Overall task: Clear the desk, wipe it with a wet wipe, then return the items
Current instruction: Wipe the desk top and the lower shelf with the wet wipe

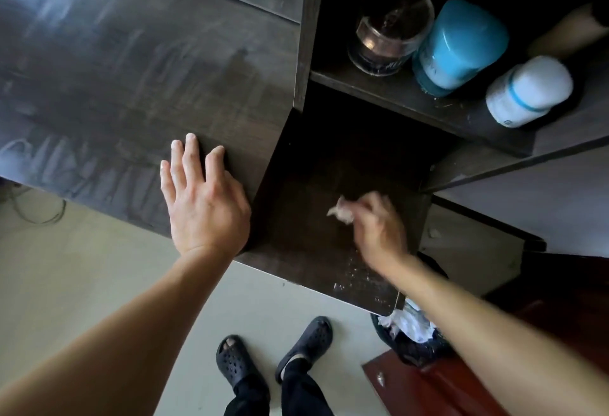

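We count two hands, one wipe, three containers on the shelf (428, 112), one bin and two black clogs. The left hand (204, 208) lies flat on the desk (131, 69) near its corner, fingers straight and slightly spread, holding nothing. The right hand (375, 224) is curled around the wipe (341, 211), a small, crumpled, whitish wad sticking out past the fingers. It is over the darker lower board (313, 168) just right of the desk top, and blur keeps us from telling whether it touches. The desk is dark wood-grain laminate, streaked with pale smears. The containers are a clear round plastic case (389, 27), a rounded blue tub (458, 43) and a white tub (527, 91) with a blue band. The bin (412, 326) holds crumpled white paper, and the clogs (237, 363) have holes.
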A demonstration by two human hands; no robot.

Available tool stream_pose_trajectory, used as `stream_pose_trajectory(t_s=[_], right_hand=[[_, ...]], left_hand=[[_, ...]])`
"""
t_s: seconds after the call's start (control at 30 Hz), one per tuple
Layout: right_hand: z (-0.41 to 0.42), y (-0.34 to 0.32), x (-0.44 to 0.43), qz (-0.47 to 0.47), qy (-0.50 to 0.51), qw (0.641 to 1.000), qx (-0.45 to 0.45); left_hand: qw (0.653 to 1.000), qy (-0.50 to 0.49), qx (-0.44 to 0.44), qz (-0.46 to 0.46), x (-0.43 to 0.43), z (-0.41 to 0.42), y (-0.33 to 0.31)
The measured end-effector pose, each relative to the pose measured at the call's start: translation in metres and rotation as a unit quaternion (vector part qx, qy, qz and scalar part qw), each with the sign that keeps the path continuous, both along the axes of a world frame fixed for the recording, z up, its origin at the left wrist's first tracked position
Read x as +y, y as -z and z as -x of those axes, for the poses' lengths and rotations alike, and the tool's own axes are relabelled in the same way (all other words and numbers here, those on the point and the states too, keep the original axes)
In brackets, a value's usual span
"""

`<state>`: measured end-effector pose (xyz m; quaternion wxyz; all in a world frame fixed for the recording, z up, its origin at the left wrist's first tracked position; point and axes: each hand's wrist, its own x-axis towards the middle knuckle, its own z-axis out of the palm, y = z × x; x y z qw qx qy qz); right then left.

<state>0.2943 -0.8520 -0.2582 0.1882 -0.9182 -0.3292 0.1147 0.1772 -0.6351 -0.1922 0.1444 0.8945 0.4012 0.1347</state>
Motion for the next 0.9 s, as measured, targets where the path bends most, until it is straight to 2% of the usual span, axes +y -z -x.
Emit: stream_pose_trajectory(t_s=[0.1, 0.17, 0.27, 0.4, 0.43, 0.5, 0.57, 0.63, 0.7, 0.77, 0.8, 0.9], right_hand=[[-0.103, 0.003, 0.021, 0.058, 0.102, 0.991, -0.059], [-0.142, 0.013, 0.023, 0.122, 0.115, 0.981, -0.103], [-0.167, 0.029, 0.021, 0.159, 0.111, 0.975, -0.107], [-0.135, 0.026, 0.01, 0.137, 0.107, 0.981, -0.085], [-0.113, 0.025, 0.001, 0.1, 0.118, 0.985, -0.08], [-0.058, 0.025, -0.019, 0.075, 0.041, 0.994, -0.074], [-0.014, 0.018, -0.04, 0.048, -0.064, 0.997, -0.015], [-0.018, 0.01, -0.041, 0.05, -0.109, 0.993, 0.01], [-0.056, 0.012, -0.025, 0.068, -0.017, 0.997, -0.014], [-0.092, 0.017, -0.007, 0.054, 0.099, 0.993, -0.027], [-0.095, 0.021, -0.002, 0.045, 0.125, 0.991, -0.024], [-0.037, 0.031, -0.011, 0.015, 0.07, 0.996, -0.049]], left_hand=[[1.0, 0.001, -0.001, -0.001, 0.0, 0.0, 0.0], [1.0, -0.002, -0.004, -0.002, 0.0, 0.0, -0.001], [1.0, -0.002, -0.003, -0.003, -0.001, 0.001, -0.002], [1.0, -0.001, -0.003, -0.005, 0.0, 0.0, -0.002], [1.0, -0.002, -0.003, -0.004, 0.0, 0.0, -0.002], [1.0, -0.003, -0.004, -0.002, 0.0, 0.0, -0.002], [1.0, -0.003, -0.005, -0.003, -0.001, -0.001, -0.001], [1.0, -0.001, -0.007, -0.003, -0.001, -0.001, 0.0], [1.0, -0.001, -0.005, -0.003, -0.001, -0.001, 0.0], [1.0, -0.002, -0.005, -0.005, 0.0, 0.001, -0.001], [1.0, -0.001, -0.006, -0.006, 0.0, 0.001, -0.001], [1.0, 0.0, -0.003, -0.003, 0.0, 0.0, -0.001]])
